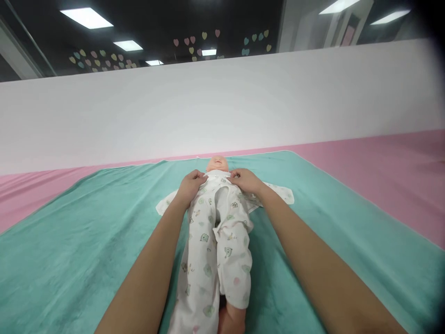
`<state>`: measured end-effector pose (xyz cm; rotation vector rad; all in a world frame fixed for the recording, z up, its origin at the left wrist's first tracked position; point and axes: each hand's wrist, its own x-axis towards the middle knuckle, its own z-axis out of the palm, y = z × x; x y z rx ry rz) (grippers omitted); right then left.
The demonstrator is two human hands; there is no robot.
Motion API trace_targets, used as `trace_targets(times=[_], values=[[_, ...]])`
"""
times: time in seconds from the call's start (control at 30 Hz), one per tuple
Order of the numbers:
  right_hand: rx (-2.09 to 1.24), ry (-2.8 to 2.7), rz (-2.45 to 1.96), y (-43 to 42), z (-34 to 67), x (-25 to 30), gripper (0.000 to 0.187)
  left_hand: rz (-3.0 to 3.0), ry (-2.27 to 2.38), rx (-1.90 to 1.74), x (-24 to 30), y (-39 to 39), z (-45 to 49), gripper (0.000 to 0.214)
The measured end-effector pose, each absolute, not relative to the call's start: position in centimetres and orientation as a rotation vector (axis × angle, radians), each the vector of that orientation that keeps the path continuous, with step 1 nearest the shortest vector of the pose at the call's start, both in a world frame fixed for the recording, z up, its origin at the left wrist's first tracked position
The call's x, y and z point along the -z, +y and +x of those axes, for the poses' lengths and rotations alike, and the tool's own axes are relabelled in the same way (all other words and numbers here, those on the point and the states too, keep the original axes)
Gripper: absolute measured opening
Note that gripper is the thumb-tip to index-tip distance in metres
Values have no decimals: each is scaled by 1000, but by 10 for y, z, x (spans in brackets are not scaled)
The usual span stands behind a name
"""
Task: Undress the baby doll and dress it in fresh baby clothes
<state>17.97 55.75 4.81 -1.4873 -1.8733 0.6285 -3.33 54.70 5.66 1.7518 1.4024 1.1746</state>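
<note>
A baby doll (217,163) lies on its back on a teal blanket (86,241), head away from me. It wears a white printed romper (212,241). My left hand (190,185) pinches the romper's fabric at the doll's left-side collar, fingers closed. My right hand (245,180) grips the fabric at the other side of the collar, fingers closed too. Both forearms reach along the doll's body. One bare doll foot (231,320) shows at the bottom edge.
The teal blanket lies over a pink surface (382,167). A white low wall (222,106) runs across behind it. Paper hearts (100,59) hang on the dark glass above.
</note>
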Motion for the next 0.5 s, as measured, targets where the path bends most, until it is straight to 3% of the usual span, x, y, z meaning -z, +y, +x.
trace_targets(times=[0.3, 0.5], values=[[-339, -1806, -1632, 563, 161, -39, 35, 1961, 1768, -1207, -52, 563, -36, 19], [-230, -1831, -1686, 560, 159, -37, 38, 2243, 2178, -982, -46, 564, -35, 9]])
